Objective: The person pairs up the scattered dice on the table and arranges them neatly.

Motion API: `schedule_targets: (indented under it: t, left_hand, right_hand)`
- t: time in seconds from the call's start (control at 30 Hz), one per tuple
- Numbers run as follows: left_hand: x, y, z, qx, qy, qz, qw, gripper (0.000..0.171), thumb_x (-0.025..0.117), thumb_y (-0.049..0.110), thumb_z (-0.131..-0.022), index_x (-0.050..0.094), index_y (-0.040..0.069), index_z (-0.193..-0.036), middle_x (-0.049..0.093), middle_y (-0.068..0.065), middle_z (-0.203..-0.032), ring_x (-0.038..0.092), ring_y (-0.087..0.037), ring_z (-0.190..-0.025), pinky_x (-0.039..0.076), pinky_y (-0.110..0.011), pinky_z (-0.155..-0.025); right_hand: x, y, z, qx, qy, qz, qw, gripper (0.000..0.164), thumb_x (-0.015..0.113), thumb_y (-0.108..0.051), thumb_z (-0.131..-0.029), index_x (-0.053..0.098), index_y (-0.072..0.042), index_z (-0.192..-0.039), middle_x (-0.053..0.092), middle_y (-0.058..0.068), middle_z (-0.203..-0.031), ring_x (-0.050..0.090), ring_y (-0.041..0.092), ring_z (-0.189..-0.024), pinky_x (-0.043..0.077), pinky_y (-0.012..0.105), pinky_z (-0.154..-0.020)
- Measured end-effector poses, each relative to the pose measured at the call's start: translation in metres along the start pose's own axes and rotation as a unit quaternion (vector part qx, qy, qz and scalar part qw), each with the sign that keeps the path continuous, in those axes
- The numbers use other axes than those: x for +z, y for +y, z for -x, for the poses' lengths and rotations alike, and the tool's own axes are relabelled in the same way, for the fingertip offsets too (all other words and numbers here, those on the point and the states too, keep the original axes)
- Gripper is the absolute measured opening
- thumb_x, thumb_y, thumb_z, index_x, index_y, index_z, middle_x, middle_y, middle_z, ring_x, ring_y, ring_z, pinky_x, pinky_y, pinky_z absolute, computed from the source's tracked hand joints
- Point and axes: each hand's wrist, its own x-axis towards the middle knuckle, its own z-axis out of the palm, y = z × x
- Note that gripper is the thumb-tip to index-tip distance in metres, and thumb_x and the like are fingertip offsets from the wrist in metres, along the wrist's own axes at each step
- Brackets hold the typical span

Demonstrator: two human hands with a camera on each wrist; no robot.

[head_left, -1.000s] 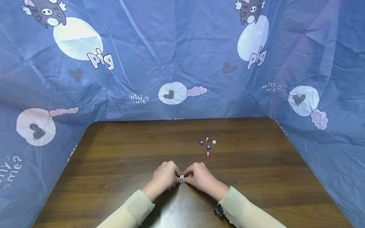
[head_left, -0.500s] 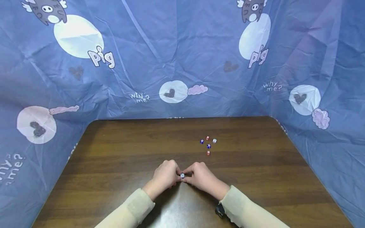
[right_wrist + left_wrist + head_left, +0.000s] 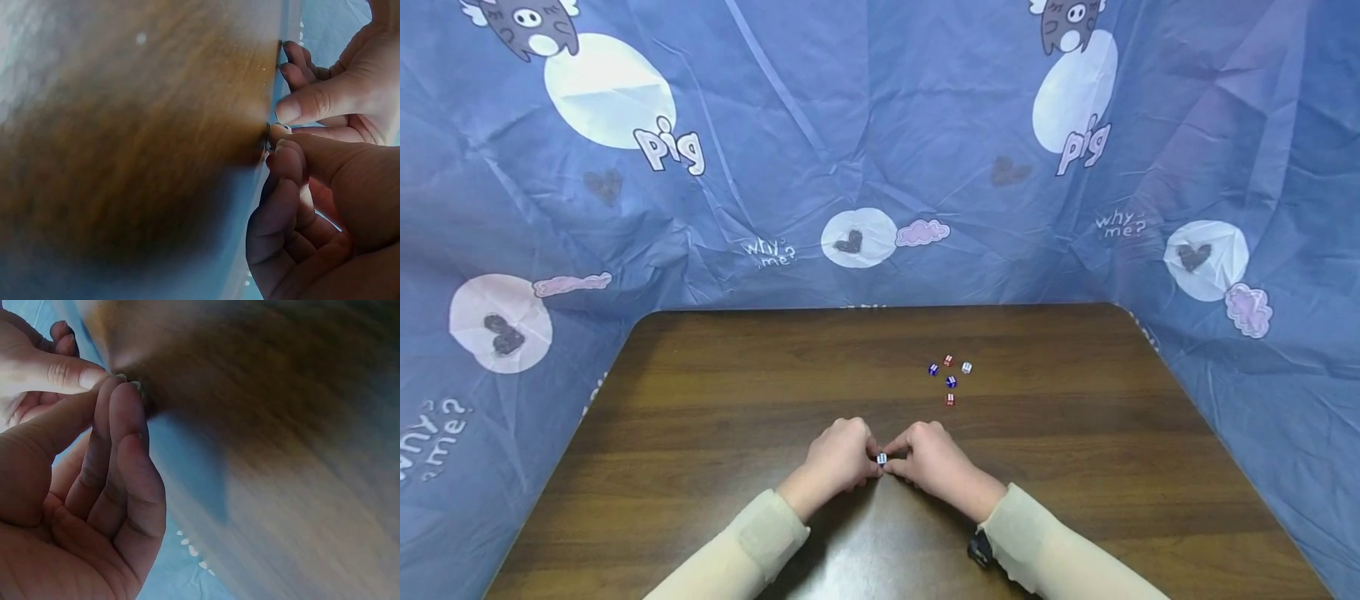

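Near the middle of the table's front part, a small white die (image 3: 882,458) with dark marks sits between the fingertips of both hands. From its left side my left hand (image 3: 841,454) pinches it with thumb and forefinger. My right hand (image 3: 936,462) does the same from the right. Something dark shows just under the white die, too small to make out. Both wrist views show the thumbs and fingertips meeting low over the table, with the left hand (image 3: 94,487) large in its own view and the right hand (image 3: 319,212) in its own. Fingers there mostly hide the die.
Farther back, right of centre, lie several loose dice: a white die (image 3: 966,367), two blue dice (image 3: 951,382) and two red dice (image 3: 950,400). The brown wooden table (image 3: 715,375) ends at a blue printed cloth (image 3: 865,167) hanging behind and at both sides.
The camera view has shifted slightly, so everything sits a little higher and farther right. Both hands stay at the white die, their fingertips moving only slightly.
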Motion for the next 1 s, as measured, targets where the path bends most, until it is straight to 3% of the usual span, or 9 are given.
schedule_targets:
  t: [0.2,0.43,0.63,1.0]
  left_hand:
    - [-0.0019,-0.0026,-0.0016,0.011,0.004,-0.006,0.9999,0.022,0.087,0.015,-0.079,0.071,0.020,-0.065,0.058,0.009,-0.046,0.054,-0.006,-0.036,0.046,-0.030,-0.043]
    - [0.0002,-0.0032,-0.0024,0.031,0.003,-0.008,0.9995,0.018,0.087,0.013,-0.079,0.075,0.021,-0.068,0.057,0.010,-0.046,0.054,-0.005,-0.038,0.045,-0.029,-0.042]
    - [0.0008,-0.0006,-0.0028,0.027,0.008,-0.005,0.9996,0.021,0.086,0.014,-0.082,0.074,0.020,-0.066,0.057,0.010,-0.046,0.054,-0.005,-0.037,0.046,-0.028,-0.043]
    - [0.0030,-0.0048,-0.0028,0.010,0.000,0.045,0.9989,0.016,0.085,0.011,-0.082,0.076,0.017,-0.070,0.061,0.004,-0.048,0.060,-0.013,-0.039,0.049,-0.031,-0.041]
  right_hand:
    - [-0.0009,-0.0020,0.0008,0.004,-0.009,-0.007,1.000,0.011,0.087,-0.014,-0.082,0.083,-0.014,-0.092,0.070,-0.010,-0.067,0.048,-0.001,-0.050,0.045,0.023,-0.050]
    - [-0.0004,-0.0024,0.0018,0.009,-0.007,-0.012,1.000,0.012,0.087,-0.012,-0.082,0.083,-0.010,-0.093,0.072,-0.006,-0.074,0.045,-0.001,-0.049,0.042,0.022,-0.046]
    - [-0.0022,-0.0030,0.0008,0.017,-0.011,-0.008,1.000,0.012,0.086,-0.011,-0.082,0.083,-0.011,-0.093,0.059,-0.016,-0.057,0.044,-0.001,-0.046,0.040,0.022,-0.043]
    - [-0.0022,-0.0040,0.0017,0.008,0.000,-0.007,1.000,0.014,0.088,-0.012,-0.079,0.083,-0.011,-0.092,0.054,-0.020,-0.051,0.046,-0.004,-0.041,0.042,0.021,-0.041]
